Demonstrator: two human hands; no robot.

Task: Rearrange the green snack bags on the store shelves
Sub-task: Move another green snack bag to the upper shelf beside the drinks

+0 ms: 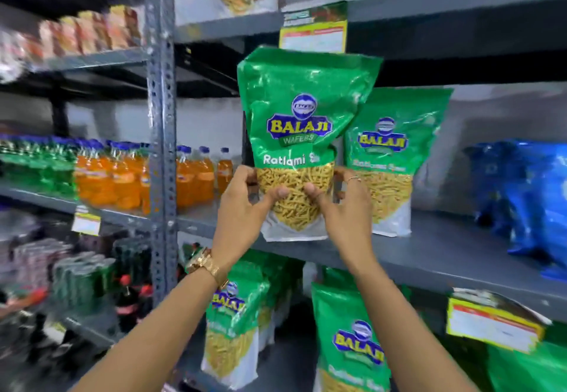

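A tall green snack bag (302, 109) with a clear window of yellow sticks stands at the front edge of the grey middle shelf (445, 256). My left hand (242, 207) grips its lower left side and my right hand (343, 207) grips its lower right, thumbs pressed on the window. A second green bag (395, 146) stands upright just behind and to the right of it. On the shelf below, more green bags stand, one at the left (233, 324) and one at the right (349, 339).
Blue snack bags (527, 195) lie at the right of the middle shelf. A perforated metal upright (161, 133) divides off the left bay, which holds orange drink bottles (129, 176) and green bottles. Yellow price tags (491, 324) hang on the shelf edges.
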